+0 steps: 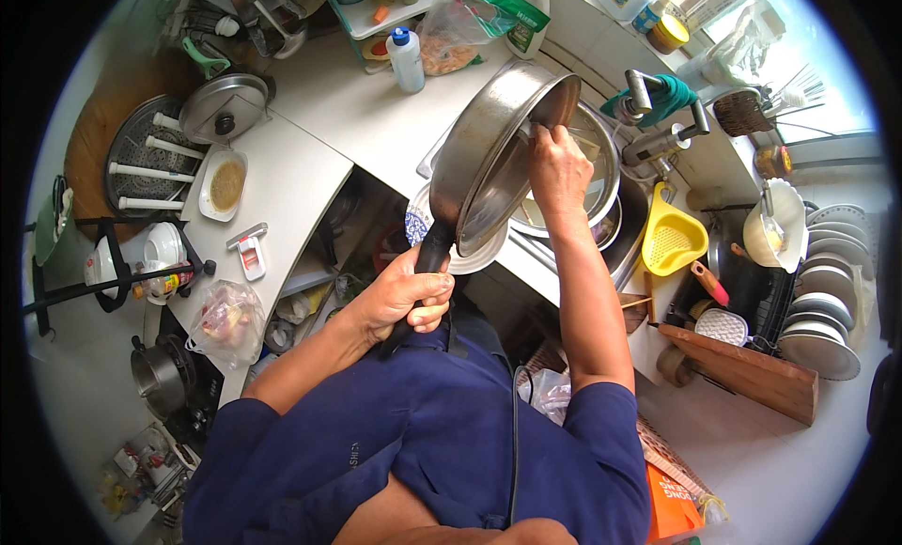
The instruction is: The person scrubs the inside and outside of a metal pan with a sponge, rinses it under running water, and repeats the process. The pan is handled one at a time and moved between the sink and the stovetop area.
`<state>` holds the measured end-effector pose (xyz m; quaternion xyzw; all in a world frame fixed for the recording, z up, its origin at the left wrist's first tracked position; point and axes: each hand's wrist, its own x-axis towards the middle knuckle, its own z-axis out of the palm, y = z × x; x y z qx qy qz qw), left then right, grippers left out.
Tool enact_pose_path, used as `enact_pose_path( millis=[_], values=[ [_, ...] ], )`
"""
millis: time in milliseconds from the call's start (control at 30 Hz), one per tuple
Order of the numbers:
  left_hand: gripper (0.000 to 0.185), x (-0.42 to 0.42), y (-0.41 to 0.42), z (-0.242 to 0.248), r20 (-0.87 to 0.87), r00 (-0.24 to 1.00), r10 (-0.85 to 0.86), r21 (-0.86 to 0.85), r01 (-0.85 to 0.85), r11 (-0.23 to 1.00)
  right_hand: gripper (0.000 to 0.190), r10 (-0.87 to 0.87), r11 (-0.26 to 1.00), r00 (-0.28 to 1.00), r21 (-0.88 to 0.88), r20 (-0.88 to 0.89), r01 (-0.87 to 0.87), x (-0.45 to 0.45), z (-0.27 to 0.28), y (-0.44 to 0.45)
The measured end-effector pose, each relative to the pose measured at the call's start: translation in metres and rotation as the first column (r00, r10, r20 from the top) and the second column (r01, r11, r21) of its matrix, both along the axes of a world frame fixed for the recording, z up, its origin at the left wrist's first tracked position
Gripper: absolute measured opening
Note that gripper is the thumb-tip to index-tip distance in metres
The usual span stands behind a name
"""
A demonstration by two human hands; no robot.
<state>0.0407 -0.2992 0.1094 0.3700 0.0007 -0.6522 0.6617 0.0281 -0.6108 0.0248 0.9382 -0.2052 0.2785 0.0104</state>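
Observation:
My left hand (398,291) is wrapped around the black handle (433,247) of a deep stainless steel pan (483,133). The pan is held up on its side, its mouth turned toward my right hand (561,168). That hand is curled and reaches inside the pan against its inner wall; a bit of something pale shows at its fingers, but what it is stays hidden. Behind the pan, a steel basin (613,166) stands at the sink (634,217). Partly covered under the pan is a white dish with a ridged rim (486,254), beside a blue-patterned dish (417,221).
A faucet (659,147) with a green cloth (666,97) rises behind the sink. Right of it are a yellow strainer (674,235), a dish rack with plates (821,319) and a wooden board (747,372). A squeeze bottle (406,62) and a sauce dish (224,184) stand on the counters.

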Motion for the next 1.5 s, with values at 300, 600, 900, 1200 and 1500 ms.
enact_pose_path(
  millis=[300, 600, 900, 1200, 1500],
  values=[
    [0.019, -0.004, 0.025, -0.005, -0.053, 0.999, -0.001, -0.098, -0.004, 0.995, 0.017, 0.057, 0.998, 0.962, 0.003, -0.268, -0.059, -0.027, 0.014, 0.022],
    [0.019, -0.015, 0.048, -0.022, -0.077, 0.997, -0.003, -0.136, -0.007, 0.991, 0.023, 0.088, 0.986, 0.920, 0.166, -0.382, -0.025, -0.048, 0.018, 0.051],
    [0.020, -0.018, 0.056, -0.022, -0.049, 0.999, 0.009, -0.127, -0.015, 0.992, 0.023, 0.196, 0.964, 0.863, 0.251, -0.466, -0.084, -0.063, 0.022, 0.065],
    [0.019, -0.024, 0.041, -0.024, -0.071, 0.997, 0.002, -0.139, -0.012, 0.990, 0.023, 0.201, 0.973, 0.898, 0.188, -0.391, -0.135, -0.067, 0.013, 0.045],
    [0.021, -0.034, -0.005, -0.019, -0.051, 0.998, 0.029, -0.048, -0.031, 0.998, 0.021, 0.159, 0.960, 0.928, 0.274, -0.337, -0.065, -0.073, 0.015, 0.004]
  ],
)
